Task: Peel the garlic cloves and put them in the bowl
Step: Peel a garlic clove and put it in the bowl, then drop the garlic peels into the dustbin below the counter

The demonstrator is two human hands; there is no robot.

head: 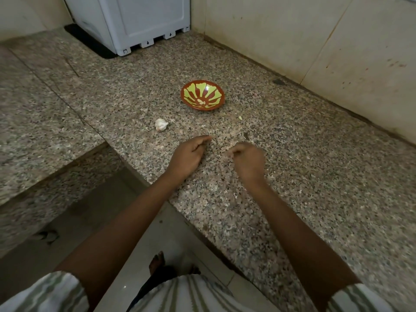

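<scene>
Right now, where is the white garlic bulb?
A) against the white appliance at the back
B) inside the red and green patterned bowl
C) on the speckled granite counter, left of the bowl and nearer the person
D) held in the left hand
C: the white garlic bulb lies on the speckled granite counter, apart from the red and green patterned bowl, on its near left.

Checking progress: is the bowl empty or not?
Not empty: the bowl stands upright with a few pale peeled cloves at its bottom.
</scene>
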